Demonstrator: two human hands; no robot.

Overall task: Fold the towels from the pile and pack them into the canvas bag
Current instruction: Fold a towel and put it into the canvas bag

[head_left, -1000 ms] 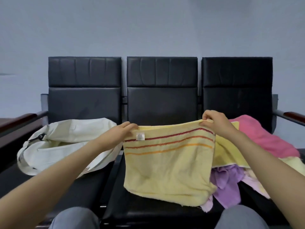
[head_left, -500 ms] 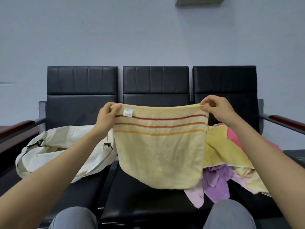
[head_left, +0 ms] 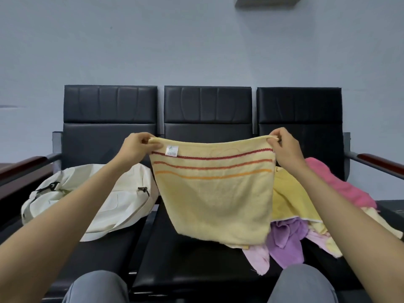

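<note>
Yellow towel (head_left: 215, 200) of soft, nubbly terry hangs in the air in front of the middle seat of the black padded bench (head_left: 185, 259), held up by its top edge, which sags a little between the hands. Three woven stripes, dark red, orange-red and orange, cross it below that edge. A small white label (head_left: 171, 150) sits at its upper left corner, its print too small to read. The left hand (head_left: 137, 147) pinches the upper left corner between curled fingers and thumb; the right hand (head_left: 284, 147) pinches the upper right corner the same way. The hanging cloth hides part of the pile (head_left: 306, 204), a rumpled heap of yellow, pink and purple towels on the right seat. The cream canvas bag (head_left: 113, 206) lies slumped on the left seat, smooth-woven with dark clips; the left forearm crosses it, and its opening is hard to make out. Grey-trousered knees (head_left: 98, 287) are cut off at the bottom.
</note>
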